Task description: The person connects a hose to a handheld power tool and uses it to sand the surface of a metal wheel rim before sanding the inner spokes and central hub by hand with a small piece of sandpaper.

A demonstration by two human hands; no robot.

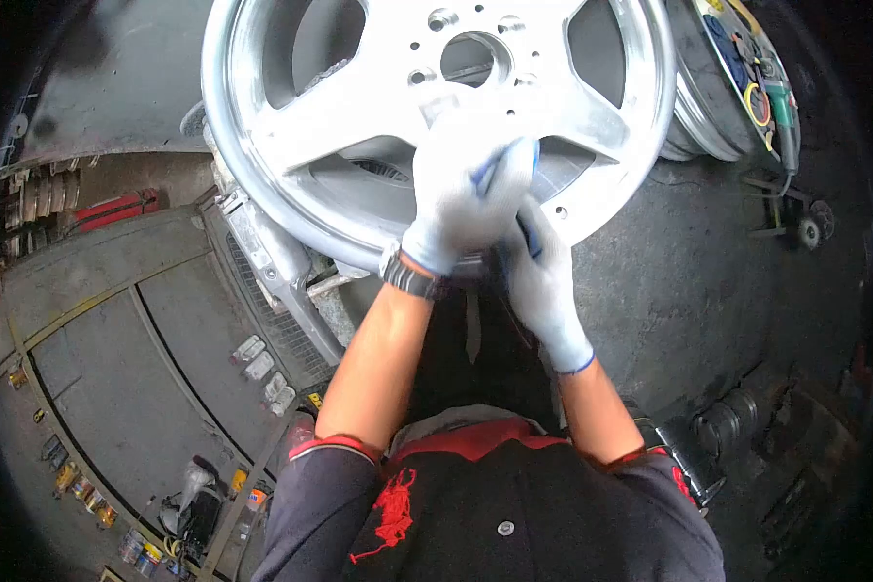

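Observation:
A large silver alloy wheel fills the top centre, its spokes and hub hole facing me. My left hand, in a white-grey glove with blue palm coating, is over the wheel's lower spoke. Its fingers look curled, but glare and motion blur hide what they hold, if anything. Gloved the same way, my right hand is just below and to the right, at the wheel's lower edge. The fingers of this hand are bent in close to my left hand, and their tips are hidden. A dark watch sits on my left wrist.
At the upper right, a green angle grinder and a yellow ring lie on a round surface above another wheel. A small wheeled stand is on the floor. Several bottles line the left side, near a metal grating.

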